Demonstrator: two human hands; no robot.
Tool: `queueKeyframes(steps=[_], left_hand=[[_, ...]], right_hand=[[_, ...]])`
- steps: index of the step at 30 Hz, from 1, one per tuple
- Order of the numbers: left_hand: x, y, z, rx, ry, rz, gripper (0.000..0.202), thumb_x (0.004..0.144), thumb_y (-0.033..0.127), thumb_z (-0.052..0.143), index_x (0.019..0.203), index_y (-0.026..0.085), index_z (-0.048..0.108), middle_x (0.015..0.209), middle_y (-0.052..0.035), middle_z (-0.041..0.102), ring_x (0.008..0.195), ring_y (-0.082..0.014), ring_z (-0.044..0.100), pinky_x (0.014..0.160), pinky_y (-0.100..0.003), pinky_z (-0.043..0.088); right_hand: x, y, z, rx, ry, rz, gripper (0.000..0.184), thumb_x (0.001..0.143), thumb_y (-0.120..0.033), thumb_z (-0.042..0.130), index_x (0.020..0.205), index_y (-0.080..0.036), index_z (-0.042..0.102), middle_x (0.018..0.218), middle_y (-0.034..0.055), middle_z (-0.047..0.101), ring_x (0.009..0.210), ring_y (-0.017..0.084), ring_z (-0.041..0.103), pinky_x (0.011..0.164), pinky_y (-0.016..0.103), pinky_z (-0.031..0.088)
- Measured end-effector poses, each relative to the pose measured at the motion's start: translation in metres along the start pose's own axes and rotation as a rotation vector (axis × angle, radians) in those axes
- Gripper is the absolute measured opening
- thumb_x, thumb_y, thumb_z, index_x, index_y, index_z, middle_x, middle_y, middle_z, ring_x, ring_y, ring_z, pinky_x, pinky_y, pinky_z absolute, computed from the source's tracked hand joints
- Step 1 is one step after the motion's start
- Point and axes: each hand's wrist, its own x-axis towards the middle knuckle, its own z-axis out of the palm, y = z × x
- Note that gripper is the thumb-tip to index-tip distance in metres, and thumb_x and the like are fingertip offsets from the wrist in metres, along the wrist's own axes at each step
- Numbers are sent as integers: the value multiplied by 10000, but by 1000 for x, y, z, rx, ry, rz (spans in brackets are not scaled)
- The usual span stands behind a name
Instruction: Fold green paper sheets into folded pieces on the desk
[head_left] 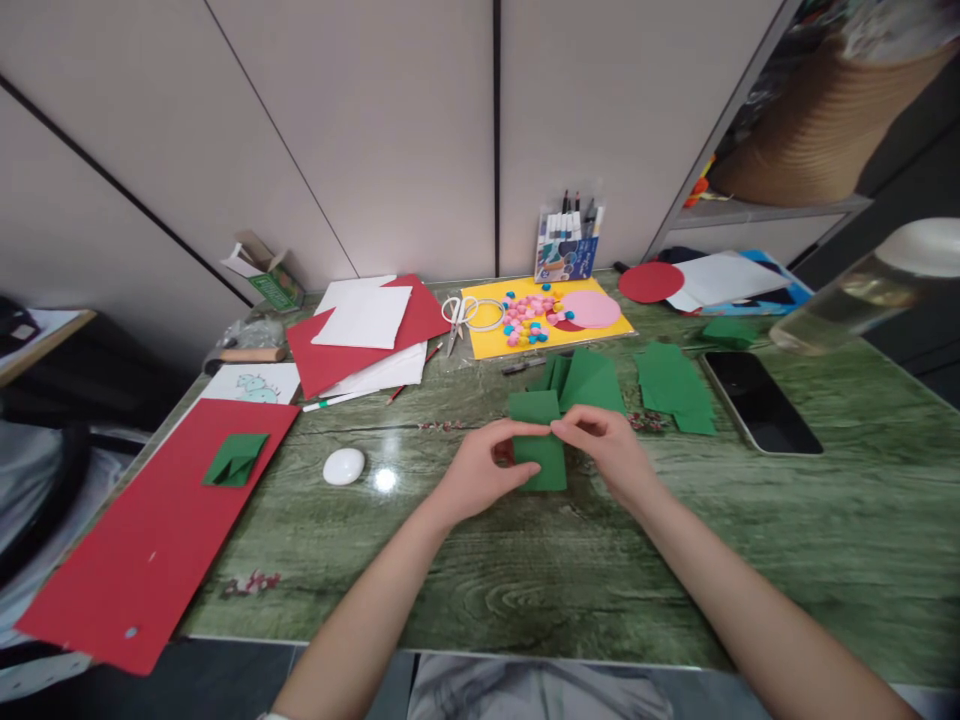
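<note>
My left hand (480, 470) and my right hand (611, 450) meet over the middle of the green table (570, 570). Both pinch a folded piece of green paper (541, 435) between fingers and thumb, the left on its left side and the right at its upper right edge. Behind it lie more folded green pieces (589, 380), and a further stack of green pieces (675, 388) sits to the right.
A long red sheet (142, 545) with a folded green piece (235, 458) lies at the left, a white oval object (344, 466) beside it. Behind are red and white sheets (360, 330), scissors (459, 315), a yellow sheet with small pom-poms (529, 320), markers (568, 240). A phone (759, 400) lies right.
</note>
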Motion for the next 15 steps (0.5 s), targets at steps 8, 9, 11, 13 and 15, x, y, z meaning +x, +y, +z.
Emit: queueKeyframes(steps=[8,9,11,13,15], left_hand=[[-4,10,-4,202,-136,-15,251,702,160,626,935,237,679,749,6,554,600,-100,448,553,-207,369],[-4,11,-4,208,-156,-15,255,704,154,620,938,238,679,730,9,556,597,-101,446,554,-205,366],[-4,12,-3,215,-190,-7,276,708,139,608,956,242,674,723,12,582,597,-104,446,562,-205,363],[-4,13,-3,218,-224,9,299,707,127,601,975,242,668,762,10,617,609,-105,451,575,-206,364],[-4,13,-4,222,-256,27,308,709,121,595,985,240,663,809,8,641,625,-107,457,590,-208,367]], right_hand=[[0,-1,-2,169,-29,87,220,660,-346,694,607,-176,565,612,-33,489,596,113,420,575,246,311],[0,-2,-3,180,-39,100,230,655,-343,698,587,-172,560,597,-34,483,587,110,414,572,246,309],[1,-2,-4,211,-60,127,229,645,-334,705,583,-171,557,586,-39,476,575,106,410,564,245,303],[1,-2,-4,247,-73,153,219,633,-325,712,601,-175,556,589,-45,474,571,104,411,556,242,298],[1,-1,-5,262,-73,171,232,617,-316,721,585,-173,541,574,-49,462,556,100,403,546,242,291]])
